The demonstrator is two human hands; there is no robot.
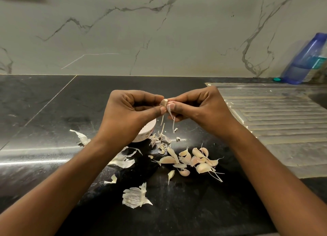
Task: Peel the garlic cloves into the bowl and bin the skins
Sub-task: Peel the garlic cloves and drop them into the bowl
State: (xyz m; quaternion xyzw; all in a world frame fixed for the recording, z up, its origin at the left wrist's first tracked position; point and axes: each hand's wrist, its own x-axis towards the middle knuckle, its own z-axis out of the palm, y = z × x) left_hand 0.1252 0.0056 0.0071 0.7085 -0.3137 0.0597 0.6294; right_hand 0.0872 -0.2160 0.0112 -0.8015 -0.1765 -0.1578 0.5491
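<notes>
Now the left hand point(127, 110) pinches the garlic clove point(163, 102) and the right hand point(200, 105) pinches its skin point(169, 108), just above the bowl point(145, 134).

— What sort of place was it?
— A kitchen. There was a black stone counter point(44, 112), a veined marble wall point(123, 32) behind it, a ribbed steel drainboard point(274, 115) on the right, and a blue bottle point(304, 59) far right.

Black countertop point(53, 112); grey-veined wall point(141, 32); blue bottle point(304, 59); bowl point(145, 133) seemingly pink-white.
</notes>
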